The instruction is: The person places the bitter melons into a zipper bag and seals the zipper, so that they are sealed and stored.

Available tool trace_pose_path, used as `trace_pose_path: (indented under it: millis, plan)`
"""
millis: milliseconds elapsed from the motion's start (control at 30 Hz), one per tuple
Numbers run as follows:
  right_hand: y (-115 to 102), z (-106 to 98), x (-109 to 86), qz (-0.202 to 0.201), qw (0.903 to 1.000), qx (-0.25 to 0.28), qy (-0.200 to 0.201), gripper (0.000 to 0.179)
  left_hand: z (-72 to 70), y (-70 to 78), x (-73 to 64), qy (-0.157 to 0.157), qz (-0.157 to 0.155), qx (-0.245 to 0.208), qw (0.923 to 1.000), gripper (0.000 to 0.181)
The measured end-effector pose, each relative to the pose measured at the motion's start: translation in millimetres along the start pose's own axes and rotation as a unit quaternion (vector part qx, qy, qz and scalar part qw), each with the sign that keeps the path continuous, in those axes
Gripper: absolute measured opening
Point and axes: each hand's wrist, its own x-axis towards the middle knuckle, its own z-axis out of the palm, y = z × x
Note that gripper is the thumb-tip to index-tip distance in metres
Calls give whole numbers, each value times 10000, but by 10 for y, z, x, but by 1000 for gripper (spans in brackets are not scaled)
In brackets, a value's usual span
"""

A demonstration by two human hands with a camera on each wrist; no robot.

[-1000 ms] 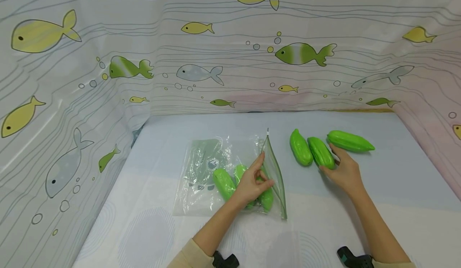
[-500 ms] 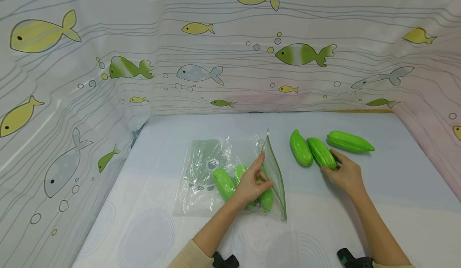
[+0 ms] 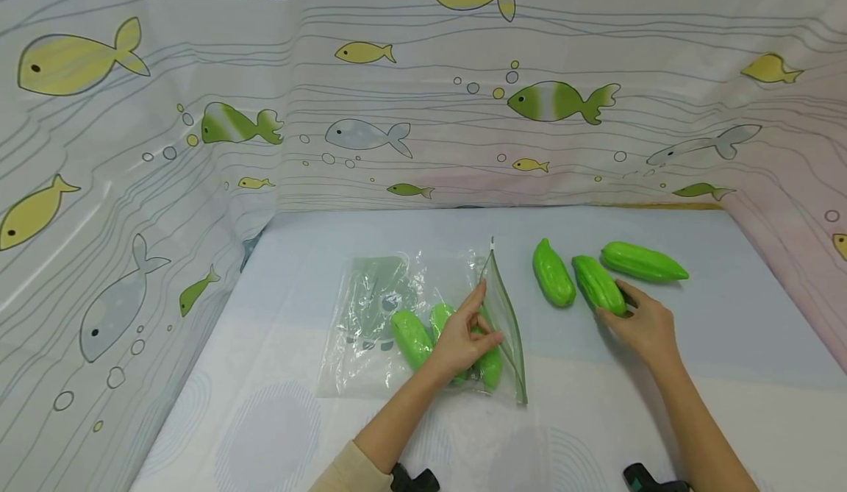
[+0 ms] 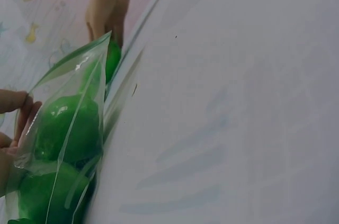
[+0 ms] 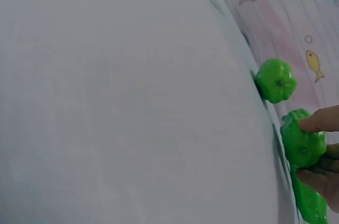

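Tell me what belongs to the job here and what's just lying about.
Likely the job:
clear bag, held by the left hand
green vegetable, in the right hand
bagged vegetables
two loose vegetables

Just surroundings:
fish-print sheet behind
table covering

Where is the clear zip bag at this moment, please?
In the head view, the clear zip bag lies on the table, left of the three loose green vegetables, with the left hand at its zip edge.
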Motion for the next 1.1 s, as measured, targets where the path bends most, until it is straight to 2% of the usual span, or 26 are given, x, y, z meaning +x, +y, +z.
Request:
trace_pose_path:
  millis: [200,233,400,700,1100]
  plan:
    - [-32,-99,-51,15,9998,151,134,63,3,9,9,22,-86,-8,10000,88]
    - [-35,-115,-60,-22,9996,207,194,62,3,-37,19,35,-79,-7,10000,88]
    - [-40,-180,-102,-204,9981,459,362,59,3,-57,23,42,-35,26,10000,88]
    - [-76,-285,-214,-642,9959,590,255,60,-1,-85,37,-11,7,80,10000,88]
    - [-131,-302,-313,-1362,9876,784,36,63,10,-66,24,59,-10,79,10000,88]
